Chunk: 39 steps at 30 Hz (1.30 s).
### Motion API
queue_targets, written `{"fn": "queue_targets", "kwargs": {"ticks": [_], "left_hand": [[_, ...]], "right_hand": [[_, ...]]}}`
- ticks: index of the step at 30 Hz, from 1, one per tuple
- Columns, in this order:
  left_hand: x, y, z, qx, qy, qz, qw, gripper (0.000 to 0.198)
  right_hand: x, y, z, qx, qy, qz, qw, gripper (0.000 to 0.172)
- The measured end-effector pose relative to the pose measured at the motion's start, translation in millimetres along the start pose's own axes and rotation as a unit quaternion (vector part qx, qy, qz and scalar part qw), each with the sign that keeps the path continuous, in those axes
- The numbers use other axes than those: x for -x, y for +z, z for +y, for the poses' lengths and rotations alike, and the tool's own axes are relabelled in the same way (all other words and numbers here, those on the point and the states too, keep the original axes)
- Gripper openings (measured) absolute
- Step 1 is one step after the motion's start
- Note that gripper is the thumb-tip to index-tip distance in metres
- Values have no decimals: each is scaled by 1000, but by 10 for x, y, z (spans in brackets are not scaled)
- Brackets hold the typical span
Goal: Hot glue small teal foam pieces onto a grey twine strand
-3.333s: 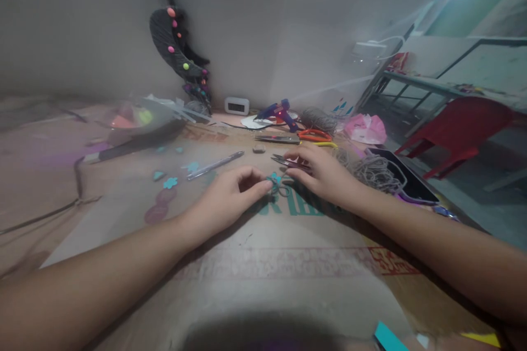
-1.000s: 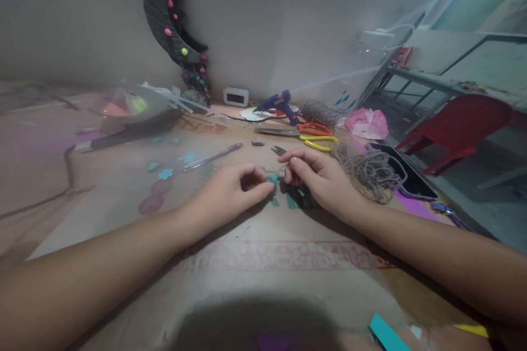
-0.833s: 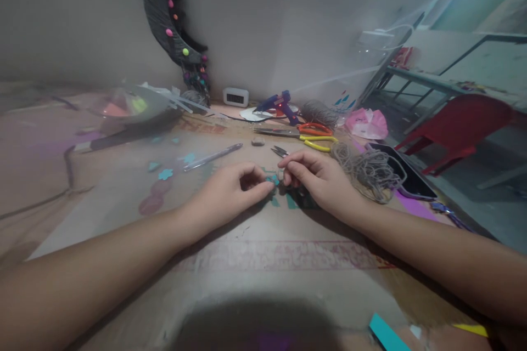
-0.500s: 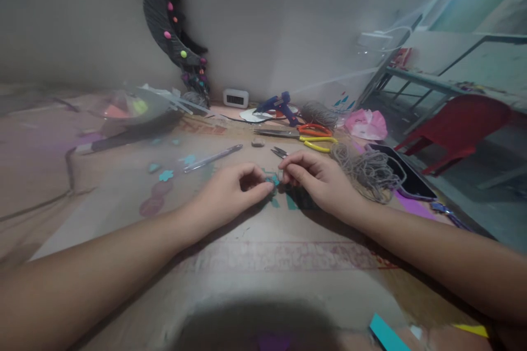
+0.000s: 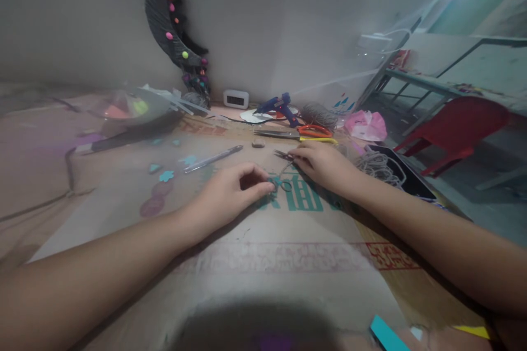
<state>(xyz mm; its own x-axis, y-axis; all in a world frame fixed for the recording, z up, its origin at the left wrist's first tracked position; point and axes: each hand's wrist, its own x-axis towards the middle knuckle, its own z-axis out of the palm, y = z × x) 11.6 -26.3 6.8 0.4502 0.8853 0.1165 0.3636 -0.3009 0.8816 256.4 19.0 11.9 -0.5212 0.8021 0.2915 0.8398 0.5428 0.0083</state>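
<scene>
My left hand is closed in a pinch on a small teal flower-like piece, partly hidden by the fingertips. A thin grey yarn strand runs from that piece up toward my right hand, and a small dark loop lies just beside it. My right hand is closed over the handle end of small pointed snips, whose blades point left. Orange-handled scissors lie just behind it.
A silver pen and teal paper flowers lie left. Tangled grey yarn rests by a phone on the right. Behind stand a blue glue gun, a white clock and a yarn-wrapped crescent.
My right hand has moved away from the left fingertips, up and slightly right onto the snips, which have shifted a little. The yarn strand and loop now show. My left hand stays put.
</scene>
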Motion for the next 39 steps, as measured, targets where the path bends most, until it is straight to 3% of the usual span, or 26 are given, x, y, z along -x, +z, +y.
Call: {"fn": "queue_targets", "kwargs": {"ticks": [3, 6, 10, 16, 26, 39], "left_hand": [[-4, 3, -25, 19, -2, 6, 1000, 16], [-5, 2, -26, 19, -2, 13, 1000, 17], [1, -4, -5, 11, -15, 19, 1000, 16], [4, -4, -9, 4, -5, 29, 1000, 12], [-12, -3, -17, 24, 9, 24, 999, 12], [-10, 0, -38, 33, 21, 16, 999, 13]], "right_hand": [[-4, 1, 13, -18, 33, 19, 999, 24], [3, -39, 5, -81, 77, 82, 990, 24], [51, -148, -126, -149, 52, 157, 975, 27], [184, -133, -338, -191, -34, 158, 968, 33], [217, -46, -200, -146, -81, 129, 977, 56], [208, -52, -265, -140, -98, 107, 979, 47]]}}
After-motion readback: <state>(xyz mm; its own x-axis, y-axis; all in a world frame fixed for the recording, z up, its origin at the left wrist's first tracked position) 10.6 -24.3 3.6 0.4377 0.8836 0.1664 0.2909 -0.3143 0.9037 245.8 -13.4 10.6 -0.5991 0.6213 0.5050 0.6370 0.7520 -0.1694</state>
